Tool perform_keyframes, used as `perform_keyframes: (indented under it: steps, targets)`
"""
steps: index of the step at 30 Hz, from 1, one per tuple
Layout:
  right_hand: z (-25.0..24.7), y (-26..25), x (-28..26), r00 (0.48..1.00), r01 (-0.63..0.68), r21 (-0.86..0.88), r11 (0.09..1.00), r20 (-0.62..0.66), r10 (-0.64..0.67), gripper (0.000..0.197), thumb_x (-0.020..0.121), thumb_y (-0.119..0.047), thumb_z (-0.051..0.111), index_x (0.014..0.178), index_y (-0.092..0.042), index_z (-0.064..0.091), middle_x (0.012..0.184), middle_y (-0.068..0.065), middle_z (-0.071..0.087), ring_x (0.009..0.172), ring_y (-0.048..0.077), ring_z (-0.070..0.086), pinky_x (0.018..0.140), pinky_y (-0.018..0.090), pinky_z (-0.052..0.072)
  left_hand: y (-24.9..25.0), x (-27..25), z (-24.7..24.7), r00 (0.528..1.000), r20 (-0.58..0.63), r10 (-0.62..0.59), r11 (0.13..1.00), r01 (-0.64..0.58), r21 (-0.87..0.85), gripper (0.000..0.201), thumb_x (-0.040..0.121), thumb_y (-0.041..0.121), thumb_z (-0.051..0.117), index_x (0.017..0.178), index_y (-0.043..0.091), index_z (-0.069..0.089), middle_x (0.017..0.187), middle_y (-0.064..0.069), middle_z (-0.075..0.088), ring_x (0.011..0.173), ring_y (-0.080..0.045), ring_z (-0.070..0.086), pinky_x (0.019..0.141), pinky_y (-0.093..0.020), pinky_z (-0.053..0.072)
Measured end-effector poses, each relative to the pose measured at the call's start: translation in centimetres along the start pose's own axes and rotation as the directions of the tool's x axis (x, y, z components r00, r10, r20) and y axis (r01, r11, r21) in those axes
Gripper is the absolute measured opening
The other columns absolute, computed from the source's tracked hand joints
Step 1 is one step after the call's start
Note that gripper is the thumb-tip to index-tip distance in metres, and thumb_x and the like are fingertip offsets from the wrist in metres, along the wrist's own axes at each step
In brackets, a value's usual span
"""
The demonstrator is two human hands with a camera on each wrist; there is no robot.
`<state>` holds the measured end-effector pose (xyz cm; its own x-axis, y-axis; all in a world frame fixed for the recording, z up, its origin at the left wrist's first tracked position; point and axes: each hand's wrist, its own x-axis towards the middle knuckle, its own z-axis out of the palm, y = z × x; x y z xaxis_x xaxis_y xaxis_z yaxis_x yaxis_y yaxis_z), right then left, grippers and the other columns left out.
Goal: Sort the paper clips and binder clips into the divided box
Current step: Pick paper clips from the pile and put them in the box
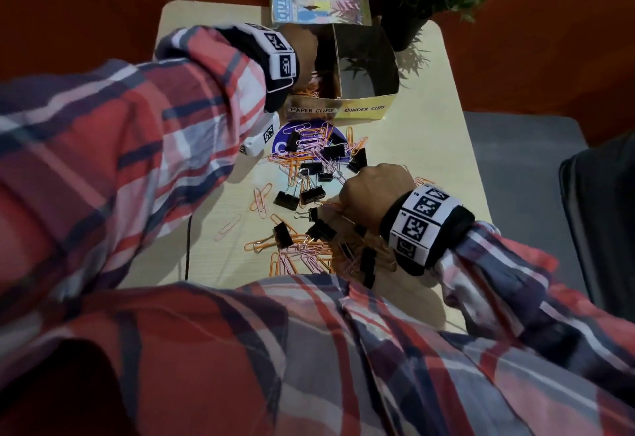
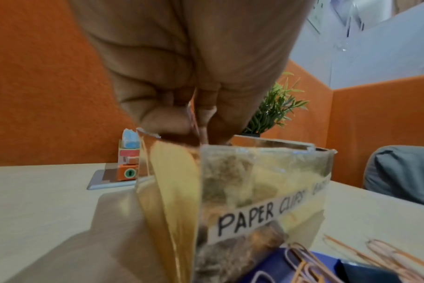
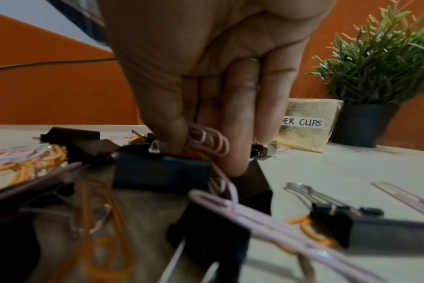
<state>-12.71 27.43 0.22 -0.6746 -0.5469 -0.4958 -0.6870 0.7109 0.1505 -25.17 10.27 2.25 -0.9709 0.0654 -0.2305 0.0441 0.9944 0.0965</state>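
The gold divided box (image 1: 364, 109) stands at the back of the table, labelled PAPER CLIPS on the left and BINDER CLIPS on the right. My left hand (image 1: 307, 61) hangs over the left compartment, where orange paper clips (image 1: 311, 92) lie. In the left wrist view its thumb and finger (image 2: 199, 130) pinch a thin paper clip (image 2: 192, 116) above the box rim (image 2: 254, 149). My right hand (image 1: 372, 185) is down in the loose pile of black binder clips (image 1: 311, 195) and pink and orange paper clips (image 1: 302, 257). Its fingers (image 3: 201, 153) pinch pink paper clips (image 3: 211, 139) beside a binder clip (image 3: 162, 172).
A potted plant (image 1: 412, 23) stands right behind the box, and a magazine (image 1: 316, 2) leans at the back. Under part of the pile lies a purple round disc (image 1: 309, 136). A black cable (image 1: 187, 246) runs along the table's left side. A grey seat (image 1: 515, 161) is beyond the right edge.
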Motion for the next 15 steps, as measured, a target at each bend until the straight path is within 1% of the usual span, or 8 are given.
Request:
perform_keyframes:
  steps: [2, 4, 6, 7, 9, 11, 13, 15]
  targets:
    - [0.1, 0.3, 0.3, 1.0, -0.016, 0.039, 0.999, 0.0, 0.016, 0.026, 0.095, -0.03, 0.047, 0.103, -0.017, 0.068, 0.102, 0.009, 0.067, 0.095, 0.031, 0.064, 0.069, 0.03, 0.039, -0.5, -0.6, 0.2, 0.997, -0.073, 0.007, 0.999, -0.011, -0.047, 0.032, 0.089, 0.011, 0.056, 0.12, 0.005, 0.059, 0.123, -0.021, 0.057, 0.101, -0.033, 0.055, 0.085, -0.04, 0.044]
    - [0.1, 0.5, 0.5, 1.0, -0.017, 0.068, 0.998, 0.003, 0.017, 0.024, 0.092, -0.03, 0.051, 0.102, -0.017, 0.069, 0.1, 0.01, 0.068, 0.089, 0.032, 0.062, 0.07, 0.03, 0.041, -1.5, -2.1, 0.0, 0.984, -0.179, -0.005, 0.987, -0.024, -0.158, 0.037, 0.089, 0.019, 0.058, 0.126, 0.013, 0.055, 0.128, -0.018, 0.05, 0.115, -0.035, 0.051, 0.094, -0.042, 0.042]
    - [0.1, 0.8, 0.6, 0.999, -0.032, 0.106, 0.994, -0.004, 0.032, 0.023, 0.089, -0.032, 0.053, 0.095, -0.019, 0.07, 0.093, 0.01, 0.066, 0.079, 0.03, 0.056, 0.067, 0.029, 0.04, -2.7, -4.3, -0.4, 0.97, -0.24, -0.034, 0.965, -0.031, -0.261, 0.035, 0.088, 0.021, 0.058, 0.122, 0.015, 0.057, 0.125, -0.015, 0.053, 0.114, -0.032, 0.052, 0.093, -0.037, 0.042]
    - [0.1, 1.0, 0.5, 0.999, -0.041, 0.138, 0.99, -0.009, 0.043, 0.022, 0.088, -0.034, 0.054, 0.091, -0.019, 0.07, 0.088, 0.009, 0.064, 0.076, 0.029, 0.054, 0.066, 0.029, 0.04, -3.4, -5.7, -0.4, 0.971, -0.235, -0.044, 0.957, -0.027, -0.29, 0.03, 0.088, 0.02, 0.058, 0.118, 0.015, 0.059, 0.121, -0.014, 0.057, 0.109, -0.031, 0.055, 0.09, -0.035, 0.042]
    - [0.1, 1.5, 0.6, 0.997, -0.063, 0.227, 0.972, -0.022, 0.07, 0.02, 0.086, -0.037, 0.057, 0.084, -0.022, 0.07, 0.08, 0.005, 0.06, 0.079, 0.029, 0.058, 0.064, 0.028, 0.039, -4.5, -8.5, 0.3, 0.988, -0.143, -0.057, 0.958, 0.013, -0.287, 0.025, 0.086, 0.022, 0.062, 0.11, 0.016, 0.062, 0.111, -0.012, 0.065, 0.101, -0.03, 0.058, 0.087, -0.035, 0.044]
    - [0.1, 2.0, 0.7, 0.995, -0.076, 0.318, 0.945, -0.044, 0.095, 0.016, 0.083, -0.037, 0.062, 0.085, -0.026, 0.073, 0.084, 0.001, 0.065, 0.082, 0.026, 0.06, 0.064, 0.027, 0.037, -5.3, -11.7, 1.9, 0.997, 0.046, -0.069, 0.97, 0.078, -0.231, 0.034, 0.081, 0.033, 0.071, 0.11, 0.018, 0.061, 0.104, -0.007, 0.067, 0.092, -0.026, 0.057, 0.084, -0.035, 0.045]
    - [0.0, 2.4, 0.9, 0.993, -0.071, 0.358, 0.931, -0.064, 0.1, 0.01, 0.081, -0.031, 0.065, 0.085, -0.028, 0.074, 0.086, -0.003, 0.068, 0.079, 0.021, 0.058, 0.064, 0.025, 0.036, -6.0, -14.7, 4.1, 0.97, 0.221, -0.104, 0.983, 0.133, -0.122, 0.05, 0.071, 0.045, 0.077, 0.111, 0.024, 0.056, 0.101, -0.002, 0.064, 0.088, -0.023, 0.054, 0.078, -0.033, 0.046]
    - [-0.6, 2.8, 0.9, 0.991, -0.071, 0.416, 0.907, -0.072, 0.111, 0.007, 0.082, -0.026, 0.067, 0.082, -0.027, 0.074, 0.076, -0.008, 0.065, 0.074, 0.017, 0.06, 0.064, 0.024, 0.04, -6.3, -17.6, 6.4, 0.943, 0.312, -0.117, 0.991, 0.133, -0.032, 0.056, 0.064, 0.05, 0.079, 0.107, 0.029, 0.049, 0.095, 0.005, 0.056, 0.084, -0.02, 0.053, 0.072, -0.032, 0.045]
